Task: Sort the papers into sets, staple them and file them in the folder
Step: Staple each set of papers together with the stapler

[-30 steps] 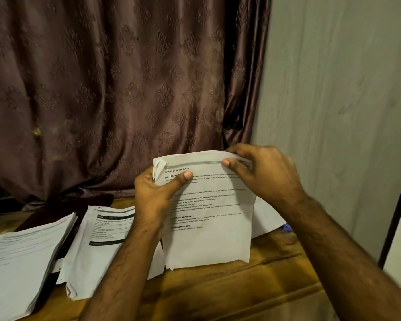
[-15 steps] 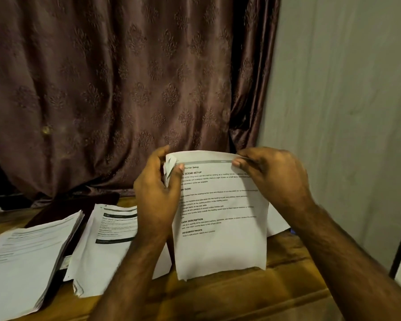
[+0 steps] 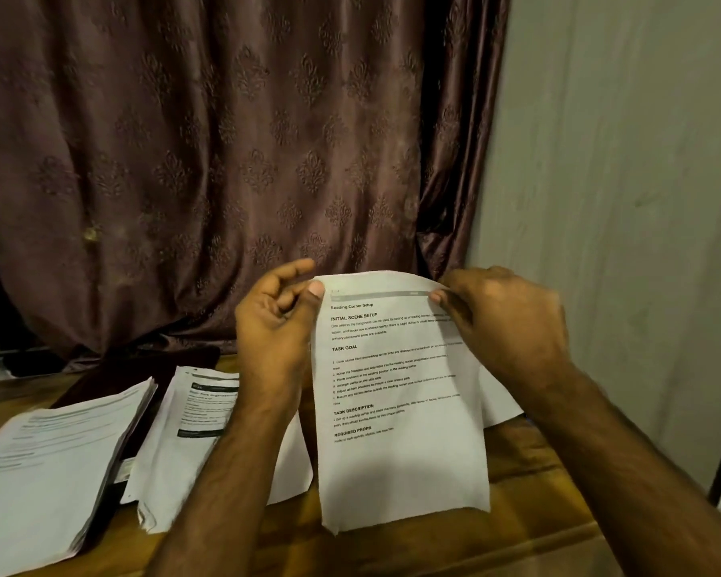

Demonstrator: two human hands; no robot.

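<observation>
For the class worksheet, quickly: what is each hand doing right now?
Left hand: holding the printed sheet by its top left corner, thumb on it.
Right hand: pinching the same sheet's top right corner.

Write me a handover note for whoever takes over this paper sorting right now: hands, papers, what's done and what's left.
Left hand: thumb pinches the top left corner of the held sheet.
Right hand: pinches the sheet's top right corner; sheet is upright above the wooden table, headed "Reading Corner Setup".
On the table: a thick stack at far left, a second pile beside it, more paper behind the held sheet.
Done: papers look partly split into piles.
Left: place this sheet, staple the sets, file them. No stapler in view; a dark object behind the piles may be the folder, cannot tell.
</observation>
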